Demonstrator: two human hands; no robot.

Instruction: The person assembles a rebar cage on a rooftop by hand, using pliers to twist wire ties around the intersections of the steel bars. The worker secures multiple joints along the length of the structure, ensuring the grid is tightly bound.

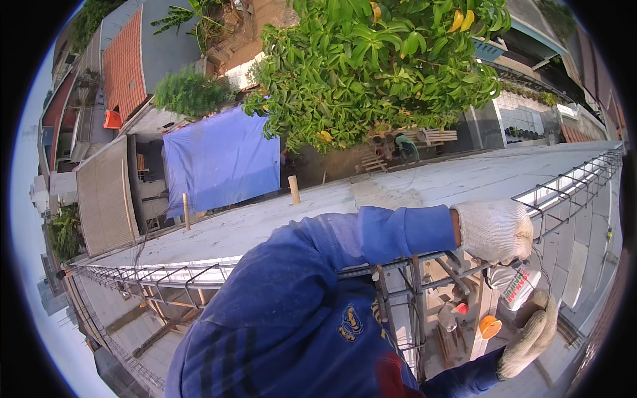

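Observation:
My left arm, in a blue sleeve, reaches across to the right. My left hand [494, 232], in a whitish knit glove, is closed in a fist over the rebar cage [438, 282] that runs along the wall top. What its fingers grip is hidden. Lower right, my right hand [533, 335], in a similar soiled glove, has its thumb apart from lightly bent fingers, and nothing shows between them. Close by both hands is a white printed bag or cloth [519, 286]; I cannot tell which. A thin wire [545, 265] loops beside it.
The pale wall [318, 215] drops to the ground beyond the cage, with wooden stubs [294, 190] sticking out. Below are a blue tarp [225, 159], a leafy tree [378, 73] and a person [406, 147]. An orange round object [490, 326] lies below my hands.

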